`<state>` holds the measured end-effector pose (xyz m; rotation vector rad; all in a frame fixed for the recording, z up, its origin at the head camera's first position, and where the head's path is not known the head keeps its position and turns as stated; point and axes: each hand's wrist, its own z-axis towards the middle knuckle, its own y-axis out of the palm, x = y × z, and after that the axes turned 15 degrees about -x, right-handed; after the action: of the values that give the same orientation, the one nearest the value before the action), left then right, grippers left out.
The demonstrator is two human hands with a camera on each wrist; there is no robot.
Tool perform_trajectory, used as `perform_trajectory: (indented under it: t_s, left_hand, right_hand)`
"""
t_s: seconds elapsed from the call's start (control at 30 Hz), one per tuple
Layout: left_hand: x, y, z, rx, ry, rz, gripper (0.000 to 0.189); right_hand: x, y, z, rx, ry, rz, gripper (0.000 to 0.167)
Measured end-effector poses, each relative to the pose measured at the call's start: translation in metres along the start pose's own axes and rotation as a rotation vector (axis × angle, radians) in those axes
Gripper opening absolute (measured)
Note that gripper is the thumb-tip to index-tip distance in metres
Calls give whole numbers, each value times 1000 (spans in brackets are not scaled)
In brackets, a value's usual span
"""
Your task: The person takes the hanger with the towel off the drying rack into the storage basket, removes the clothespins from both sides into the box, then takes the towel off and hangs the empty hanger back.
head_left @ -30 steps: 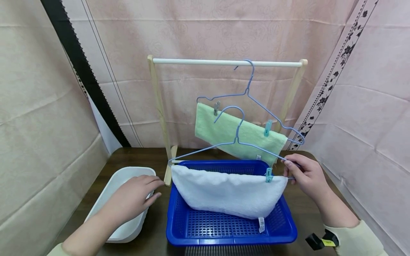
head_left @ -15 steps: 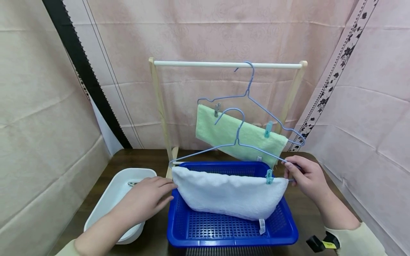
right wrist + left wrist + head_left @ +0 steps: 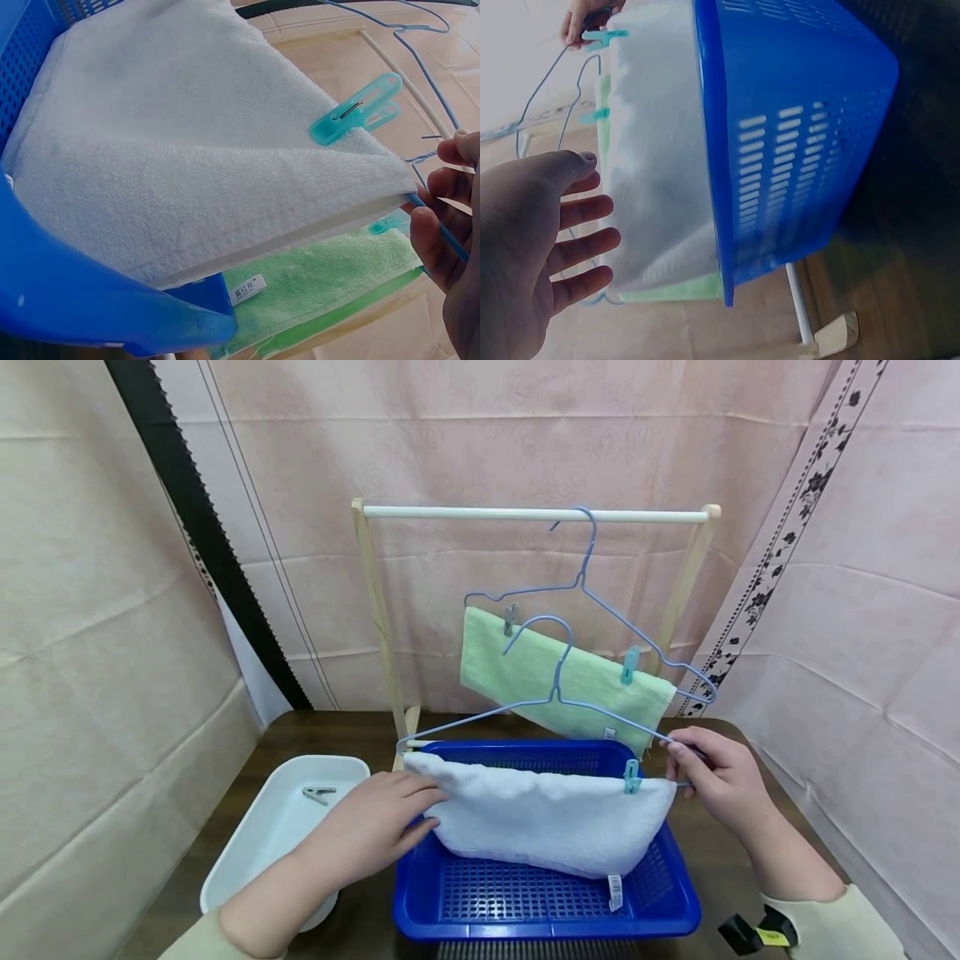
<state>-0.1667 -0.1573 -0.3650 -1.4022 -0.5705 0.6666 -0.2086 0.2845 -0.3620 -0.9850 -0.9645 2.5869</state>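
My right hand (image 3: pixel 716 772) grips the right end of a blue wire hanger (image 3: pixel 557 681) above the basket. Folded over its lower bar is a white towel (image 3: pixel 540 818), fastened near the right end by a teal clothespin (image 3: pixel 632 777). A paper tag (image 3: pixel 616 893) dangles from the towel's lower edge. My left hand (image 3: pixel 375 822) reaches to the towel's left end, its fingertips overlapping the cloth in the head view. In the left wrist view, the fingers (image 3: pixel 592 242) are spread and extended beside the towel, holding nothing.
A blue slotted basket (image 3: pixel 547 931) stands under the towel. Behind it, a rack (image 3: pixel 450 513) carries another blue hanger (image 3: pixel 583 564) with a green towel (image 3: pixel 483 647), pinned by grey (image 3: pixel 511 620) and teal (image 3: pixel 629 666) clothespins. At left, a white tray (image 3: pixel 262 810) holds a clothespin (image 3: pixel 319 792).
My left hand has moved right from over the white tray to the white towel's left end, uncovering the clothespin in the tray. My right hand keeps its hold on the hanger.
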Motion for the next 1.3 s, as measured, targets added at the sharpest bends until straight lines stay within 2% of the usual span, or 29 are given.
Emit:
perform_trajectory:
  t_s: [0.3, 0.6, 0.87, 1.3]
  left_hand:
    - [11, 3, 21, 28, 83, -2, 32]
    - [25, -2, 44, 24, 122, -18, 31]
    - [33, -6, 61, 85, 157, -6, 32]
    - [54, -14, 91, 41, 159, 9, 32]
  right_hand:
    - [1, 1, -1, 11, -9, -5, 28]
    - [3, 2, -3, 10, -20, -2, 28]
    - [2, 3, -3, 8, -20, 3, 28]
    - [1, 4, -3, 13, -30, 11, 28]
